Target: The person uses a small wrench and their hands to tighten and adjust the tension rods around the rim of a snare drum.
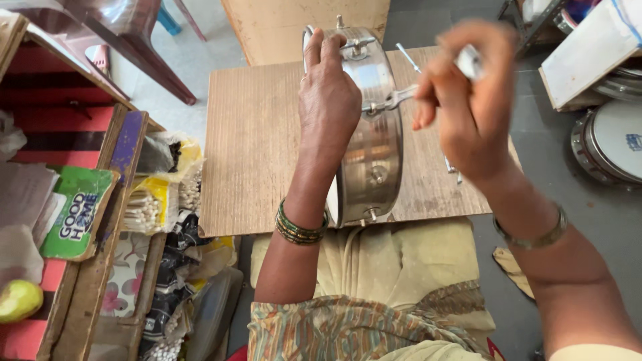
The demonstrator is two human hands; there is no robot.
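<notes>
A shiny metal drum shell [374, 144] stands on its edge on a wooden board [254, 147] across my lap. My left hand [328, 93] grips the top of its rim and steadies it. My right hand [468, 100], blurred by motion, holds a small metal tuning key [401, 97] whose tip meets a lug on the drum's side. Loose metal rods [452, 167] lie on the board to the right of the drum, partly hidden under my right wrist.
Bags of small white and metal parts [157, 200] sit left of the board beside a wooden crate edge [114, 200]. Finished drums [612, 140] lie on the floor at right. A plastic chair [134, 33] stands at the back left.
</notes>
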